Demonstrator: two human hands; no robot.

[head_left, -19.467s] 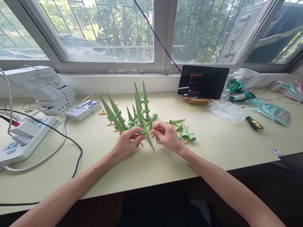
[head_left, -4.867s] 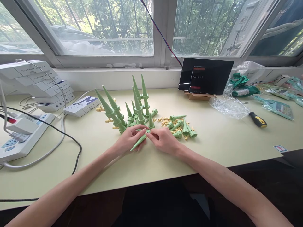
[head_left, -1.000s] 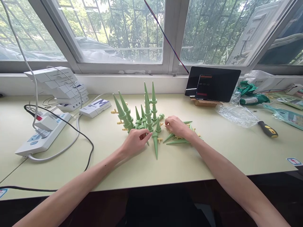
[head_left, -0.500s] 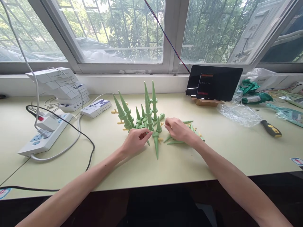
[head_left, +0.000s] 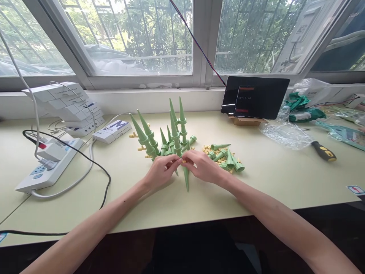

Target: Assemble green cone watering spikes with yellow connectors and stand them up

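Pale yellow-green desk (head_left: pixel 142 198) under a wide window (head_left: pixel 137 38), with trees and bars outside. A dark wire (head_left: pixel 196 42) runs slantwise across the glass.

Left hand (head_left: pixel 161 169) and right hand (head_left: pixel 203 167) meet at desk centre, near the front edge. Left fingers are closed on the wide end of a green spike (head_left: pixel 186 178), whose tip points at the person and sits just above or on the desk, can't tell which. Right fingertips are pinched on a small yellow bit (head_left: pixel 184 161) at the spike's wide end.

Just behind the hands is a cluster of upright spikes (head_left: pixel 173 129), tips up, some with yellow side stubs. To the right of the hands is a loose pile (head_left: pixel 225 156) of short green cones and yellow bits, lying flat.

Left side:
- White power strip (head_left: pixel 42 169) with a plug in it.
- Black cable (head_left: pixel 95 167) looping over the desk.
- Stack of white boxes (head_left: pixel 65 104) against the sill.
- Flat box (head_left: pixel 112 130) with a blue M.

Right side:
- Dark tablet (head_left: pixel 270 95) leaning at the sill on a cardboard stand (head_left: pixel 245 121).
- Phone (head_left: pixel 245 102) propped in front of the tablet, screen showing a timer.
- Clear plastic wrap (head_left: pixel 281 135).
- Screwdriver (head_left: pixel 323 151) with a black-yellow handle.
- Green bags (head_left: pixel 302 110) and more packets at the far right edge.
- Small sticker (head_left: pixel 356 189) near the front right corner.

Below the desk edge it is dark.
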